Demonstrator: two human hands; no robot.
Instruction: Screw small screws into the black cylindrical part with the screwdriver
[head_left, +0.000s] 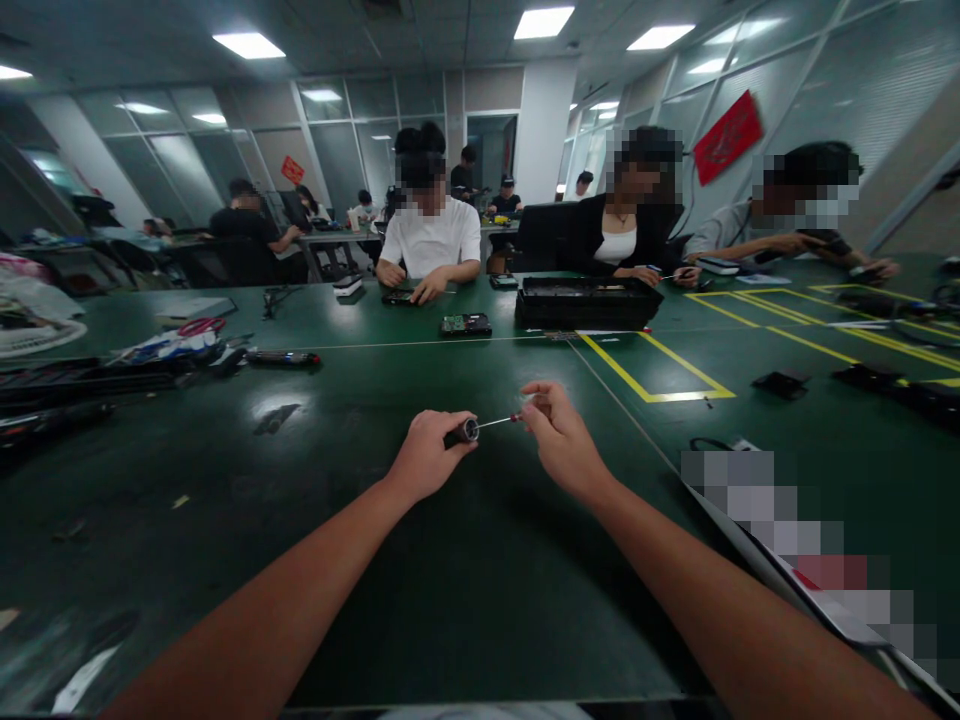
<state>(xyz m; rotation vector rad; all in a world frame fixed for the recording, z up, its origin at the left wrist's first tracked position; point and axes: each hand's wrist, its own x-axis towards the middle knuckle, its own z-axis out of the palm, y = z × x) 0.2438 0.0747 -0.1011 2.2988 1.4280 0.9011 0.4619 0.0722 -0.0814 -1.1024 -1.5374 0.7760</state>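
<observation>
left hand: grasping a dark cylinder (469,430), thumb below and fingers over the top; left hand (431,455) out in front of the wearer
right hand: right hand (559,435) pinching the dark reddish end of a thin rod (496,422) between thumb and fingers, other fingers curled loosely
location: rod and cylinder both held above the near middle of the desk (420,620), between the two hands
rod axis: roughly sideways, right end slightly higher in view; left end at the cylinder's round end, touching or just in front, cannot tell
cylinder direction: round end faces right and toward the camera; rest hidden by left hand
writing: red wall sign (729,137) hung tilted, marks too blurred to read; sheet at right edge of desk pixelated
surface: green, some shine, thin pale seams, yellow tape (690,397) in box outlines to the right
on desk: black case (589,303) beyond the right hand; circuit board (466,325) left of it; black pen-like tool (283,358) with red end, cables (176,340) near it, left side
room: office, lit ceiling panels (544,22), glass partitions, pale pillar (550,130)
people: person in white top (431,240) across the desk, handling a small dark device; others seated right and behind
</observation>
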